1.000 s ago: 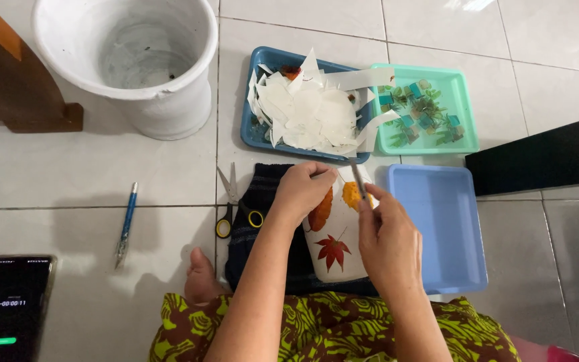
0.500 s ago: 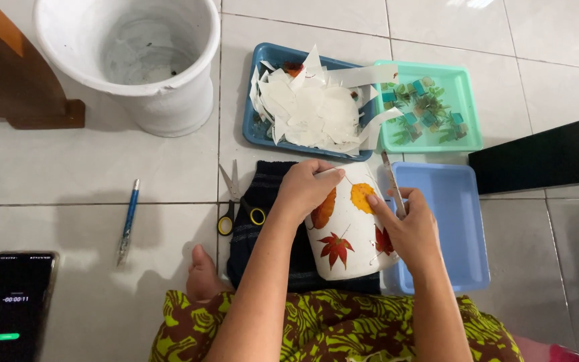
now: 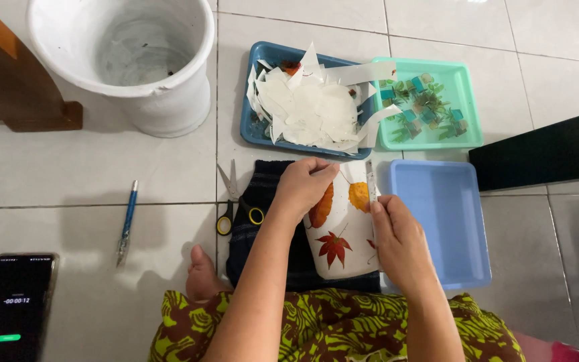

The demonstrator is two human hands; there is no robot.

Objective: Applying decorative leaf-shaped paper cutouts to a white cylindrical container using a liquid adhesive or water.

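L hand point(image 3: 303, 188) clamped on white cup point(image 3: 340, 231) rim, over dark cloth point(image 3: 263, 234) edge; R hand point(image 3: 400, 241) pinches thin strip point(image 3: 370, 181); cup prob light, stiff, smooth; grip wall; strip flimsy.

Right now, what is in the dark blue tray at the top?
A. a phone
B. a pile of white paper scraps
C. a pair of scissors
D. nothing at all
B: the dark blue tray is heaped with white paper scraps, while the scissors lie on the floor tiles below it and the phone lies far off at the lower left.
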